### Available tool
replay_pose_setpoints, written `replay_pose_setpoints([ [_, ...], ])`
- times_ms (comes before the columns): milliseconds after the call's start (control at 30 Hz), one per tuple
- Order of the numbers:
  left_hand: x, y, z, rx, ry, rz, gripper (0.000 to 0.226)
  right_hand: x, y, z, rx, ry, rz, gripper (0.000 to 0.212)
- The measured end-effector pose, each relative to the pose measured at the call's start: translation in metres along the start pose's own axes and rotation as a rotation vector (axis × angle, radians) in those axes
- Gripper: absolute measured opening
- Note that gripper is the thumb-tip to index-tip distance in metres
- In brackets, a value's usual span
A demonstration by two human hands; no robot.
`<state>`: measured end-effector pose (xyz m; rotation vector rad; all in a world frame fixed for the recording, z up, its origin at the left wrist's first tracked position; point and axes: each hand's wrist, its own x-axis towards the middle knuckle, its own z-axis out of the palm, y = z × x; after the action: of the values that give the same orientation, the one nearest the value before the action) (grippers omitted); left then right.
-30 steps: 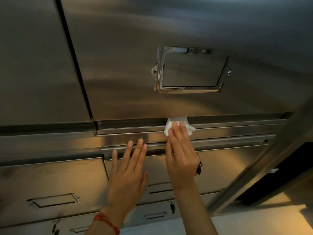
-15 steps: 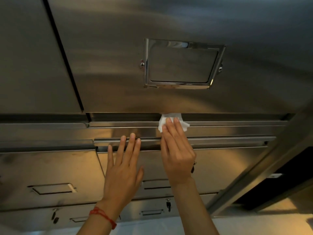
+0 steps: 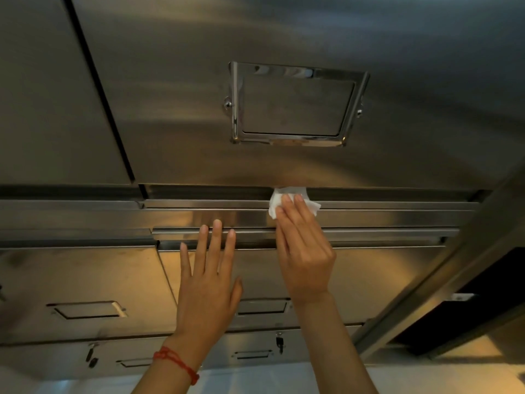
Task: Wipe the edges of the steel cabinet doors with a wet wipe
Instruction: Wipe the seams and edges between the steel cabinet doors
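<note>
Looking up a tall steel cabinet door [image 3: 284,38], its bottom edge [image 3: 369,188] running left to right across the view, long axis horizontal, just above both hands. Sitting high on that door, a recessed handle plate [image 3: 297,105]. Below, stacking up in horizontal rails and a lower door [image 3: 85,274] with slot pulls. Pressing flat on the lower rail, the left hand [image 3: 208,282], fingers straight and spread, holding nothing, probably bracing. Reaching higher and nearer the edge, the right hand [image 3: 304,248], fingers extended, pinning the wet wipe [image 3: 287,201] right against the seam under the big door. Judging the next stroke as sideways along that edge, the right hand being the one placed for it.
</note>
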<state>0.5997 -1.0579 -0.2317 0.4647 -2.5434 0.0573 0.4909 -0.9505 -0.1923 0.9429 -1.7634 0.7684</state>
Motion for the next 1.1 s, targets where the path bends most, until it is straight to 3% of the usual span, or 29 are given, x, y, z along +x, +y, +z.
replay_pose_setpoints([
  [233, -0.004, 0.004, -0.001, -0.017, -0.029, 0.019, 0.093, -0.003, 0.008, -0.005, 0.005, 0.048, 0.111, 0.022],
  [400, -0.006, 0.006, -0.004, -0.011, -0.048, 0.024, 0.066, -0.004, 0.008, -0.004, 0.012, 0.041, 0.114, 0.022],
  [667, -0.007, 0.018, -0.001, -0.005, -0.023, -0.002, 0.064, -0.002, 0.018, -0.012, -0.004, 0.007, 0.042, 0.022],
  [867, -0.005, 0.019, -0.002, 0.026, -0.018, -0.011, 0.065, -0.002, 0.018, -0.014, -0.047, 0.054, 0.142, 0.021],
  [1000, -0.004, 0.022, -0.003, 0.056, -0.021, -0.015, 0.067, 0.0, 0.006, -0.007, 0.009, -0.006, 0.062, 0.023],
  [1100, -0.003, 0.023, -0.004, 0.051, -0.033, -0.037, 0.082, 0.0, 0.011, -0.011, 0.028, -0.047, 0.025, 0.024],
])
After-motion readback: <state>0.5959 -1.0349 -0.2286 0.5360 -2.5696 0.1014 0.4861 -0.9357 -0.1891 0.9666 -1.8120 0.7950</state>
